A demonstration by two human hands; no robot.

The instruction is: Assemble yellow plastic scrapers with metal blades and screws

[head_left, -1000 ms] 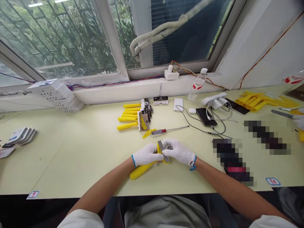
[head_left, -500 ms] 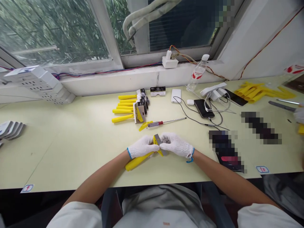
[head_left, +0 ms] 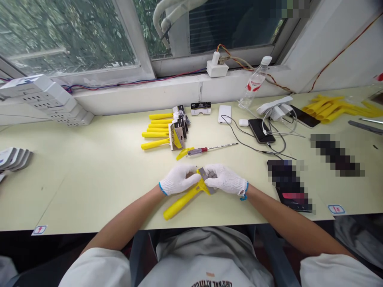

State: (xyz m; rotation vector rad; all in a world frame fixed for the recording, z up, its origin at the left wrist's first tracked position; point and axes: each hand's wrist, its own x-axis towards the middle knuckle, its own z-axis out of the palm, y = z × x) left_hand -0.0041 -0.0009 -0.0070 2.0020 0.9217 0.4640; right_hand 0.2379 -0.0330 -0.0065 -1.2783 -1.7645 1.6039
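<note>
A scraper point(head_left: 183, 201) with a yellow handle and a grey metal blade lies at a slant near the table's front edge. My left hand point(head_left: 180, 179), in a white knit glove, is at the left side of its head, thumb against the yellow part and fingers curved round the upper end. From the right, my gloved right hand point(head_left: 225, 180) pinches the metal blade plate point(head_left: 202, 173), its fingers curled and partly hidden. Just beyond my hands lie a screwdriver point(head_left: 196, 152) with a clear and red handle and a small yellow part point(head_left: 184, 153).
Several yellow-handled scrapers point(head_left: 155, 144) with carded heads lie in a row behind. White boxes point(head_left: 44, 95) are stacked at the left. A water bottle point(head_left: 254, 83), a power strip point(head_left: 277, 108), a black phone point(head_left: 261, 130) and cables occupy the right, with yellow handles point(head_left: 330, 109) beyond.
The scraper's handle has come out from under my left hand and shows more fully. My left thumb has slid back off the blade plate; the right hand stays at the blade.
</note>
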